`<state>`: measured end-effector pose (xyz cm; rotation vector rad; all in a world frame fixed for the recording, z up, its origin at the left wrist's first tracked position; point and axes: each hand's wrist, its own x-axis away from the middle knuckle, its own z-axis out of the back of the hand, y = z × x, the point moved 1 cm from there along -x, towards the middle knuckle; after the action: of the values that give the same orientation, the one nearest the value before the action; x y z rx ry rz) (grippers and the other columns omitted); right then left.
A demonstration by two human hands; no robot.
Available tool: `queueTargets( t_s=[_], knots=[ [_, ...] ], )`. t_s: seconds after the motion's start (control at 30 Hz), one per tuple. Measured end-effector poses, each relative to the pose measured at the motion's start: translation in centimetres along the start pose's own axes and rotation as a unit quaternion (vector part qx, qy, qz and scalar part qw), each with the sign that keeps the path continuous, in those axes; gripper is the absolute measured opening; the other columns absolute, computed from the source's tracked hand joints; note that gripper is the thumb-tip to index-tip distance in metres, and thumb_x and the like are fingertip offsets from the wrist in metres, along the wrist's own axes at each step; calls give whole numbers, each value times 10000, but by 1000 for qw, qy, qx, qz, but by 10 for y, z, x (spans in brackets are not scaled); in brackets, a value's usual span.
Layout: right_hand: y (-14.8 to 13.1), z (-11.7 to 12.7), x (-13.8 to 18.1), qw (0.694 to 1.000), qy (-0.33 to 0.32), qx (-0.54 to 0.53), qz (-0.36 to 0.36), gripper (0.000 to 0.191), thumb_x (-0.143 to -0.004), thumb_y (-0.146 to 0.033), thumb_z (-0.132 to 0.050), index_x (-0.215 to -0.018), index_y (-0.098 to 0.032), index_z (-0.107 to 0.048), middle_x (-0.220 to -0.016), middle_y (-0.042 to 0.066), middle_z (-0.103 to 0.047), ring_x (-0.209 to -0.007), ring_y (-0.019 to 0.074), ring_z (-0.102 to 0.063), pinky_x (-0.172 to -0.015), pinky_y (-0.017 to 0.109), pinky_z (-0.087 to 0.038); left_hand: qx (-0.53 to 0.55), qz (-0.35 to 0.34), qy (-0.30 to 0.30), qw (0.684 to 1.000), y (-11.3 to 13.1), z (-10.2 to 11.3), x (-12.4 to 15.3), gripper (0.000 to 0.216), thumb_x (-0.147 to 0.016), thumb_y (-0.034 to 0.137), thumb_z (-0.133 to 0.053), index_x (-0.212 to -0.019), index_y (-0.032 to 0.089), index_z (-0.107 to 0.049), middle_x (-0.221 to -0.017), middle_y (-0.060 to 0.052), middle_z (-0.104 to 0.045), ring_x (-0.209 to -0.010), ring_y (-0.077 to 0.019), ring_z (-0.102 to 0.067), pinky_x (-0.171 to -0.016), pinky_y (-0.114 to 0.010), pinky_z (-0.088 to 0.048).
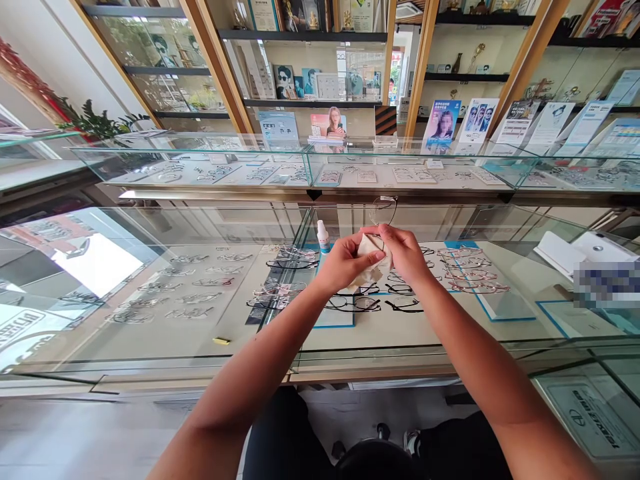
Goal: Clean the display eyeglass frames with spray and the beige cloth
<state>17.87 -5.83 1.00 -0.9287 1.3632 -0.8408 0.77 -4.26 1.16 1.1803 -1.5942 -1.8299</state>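
Prob. risking bending the thin glasses [383, 211]: squeezing too hard thru the cloth [371, 268], twisting at the bridge. Also risking dropping them onto the glass desk [200, 333] below, or knocking over the small bottle [323, 237] standing just beside the left hand [344, 264]. Curling left hand nearly shut, gripping cloth. Pinching glasses + cloth w/ right hand [404, 253] fingertips, holding one lens up above both hands, over the desk.
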Motion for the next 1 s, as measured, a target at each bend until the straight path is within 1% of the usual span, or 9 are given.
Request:
queueTargets(
  t_s=[0.1,0.23,0.37,0.5,0.6,0.67,0.77,0.83,1.0],
  knots=[
    [0,2,-2,1000,15,3,10,717,-934,-922,-681,-1107,-279,-947,-1136,80,-904,-1133,303,-818,-1053,442,-632,-7,8,-23,1000,0,0,1,491,-790,526,-1021,-980,161,-752,-828,-21,-715,-681,-126,-602,-631,-254,-465],
    [5,5,-5,1000,17,-6,12,687,-953,-912,-664,-1094,-302,-946,-1158,71,-902,-1148,301,-823,-1083,446,-626,-16,7,-46,999,0,1,2,477,-843,543,-979,-1018,170,-739,-859,-24,-702,-710,-136,-602,-647,-264,-456],
    [8,8,-5,1000,19,-12,14,676,-965,-901,-662,-1086,-300,-944,-1144,69,-900,-1131,299,-825,-1078,447,-622,-33,-1,-59,998,4,2,2,482,-906,612,-909,-984,179,-712,-799,-6,-645,-663,-124,-529,-608,-266,-396],
    [9,8,-6,1000,20,-12,10,680,-966,-890,-674,-1093,-278,-941,-1120,78,-897,-1094,293,-823,-1030,438,-638,-65,-35,-40,996,8,1,2,536,-953,709,-824,-924,189,-699,-713,19,-576,-631,-121,-455,-598,-273,-363],
    [10,6,-6,1000,18,-19,8,660,-978,-864,-689,-1120,-268,-933,-1159,87,-893,-1104,287,-819,-1026,434,-642,-83,-48,-9,995,6,0,0,620,-971,789,-757,-820,196,-657,-646,29,-526,-592,-114,-407,-577,-275,-335],
    [9,4,-6,999,13,-33,5,625,-974,-839,-720,-1139,-273,-927,-1201,88,-889,-1141,288,-815,-1040,432,-640,-80,-50,16,995,4,0,-1,671,-961,836,-733,-782,197,-633,-659,14,-560,-595,-114,-430,-575,-269,-348],
    [6,2,-5,998,-9,-59,-10,601,-955,-812,-766,-1210,-288,-914,-1250,78,-886,-1138,284,-816,-1008,418,-648,-62,-48,43,996,2,1,-2,695,-929,869,-742,-810,189,-657,-709,-12,-643,-635,-127,-516,-604,-256,-406],
    [4,2,-4,997,-26,-70,-20,598,-948,-796,-786,-1256,-298,-907,-1261,64,-886,-1140,279,-815,-998,402,-648,-56,-43,58,996,3,1,-2,702,-916,877,-750,-818,187,-666,-717,-15,-665,-642,-131,-541,-605,-250,-421],
    [5,6,-3,995,-57,-73,-32,548,-943,-767,-815,-1273,-341,-913,-1225,31,-893,-1194,274,-803,-1053,383,-627,-46,-25,64,997,5,2,-1,729,-886,906,-755,-792,190,-659,-699,-14,-682,-604,-128,-554,-575,-250,-433]
  ],
)
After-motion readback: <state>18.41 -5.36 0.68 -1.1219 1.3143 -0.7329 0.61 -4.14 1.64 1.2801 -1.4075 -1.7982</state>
